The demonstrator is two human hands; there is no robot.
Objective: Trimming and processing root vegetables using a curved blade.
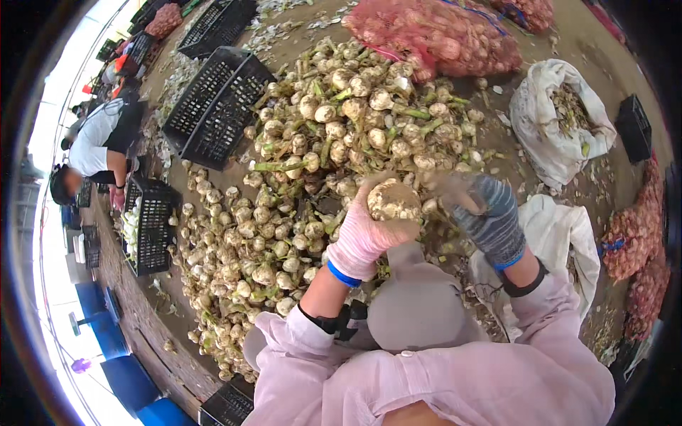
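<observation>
My left hand (367, 226), in a pink and white knit glove with a blue cuff, grips a large soil-stained garlic bulb (394, 201) in front of my knees. Just right of the bulb is my right hand (477, 205), in a dark grey knit glove; it is blurred, its fingers are bent, and whether it holds anything cannot be told. Beyond and to the left of both hands spreads a big heap of garlic bulbs (335, 128), many with green or dry stems.
Black plastic crates (218, 106) stand left of the heap. A red mesh sack (442, 37) of bulbs lies behind it. An open white woven sack (538, 128) with trimmings stands at right, another white sack (573, 229) nearer. At far left, a person (96, 141) bends over a crate (152, 229).
</observation>
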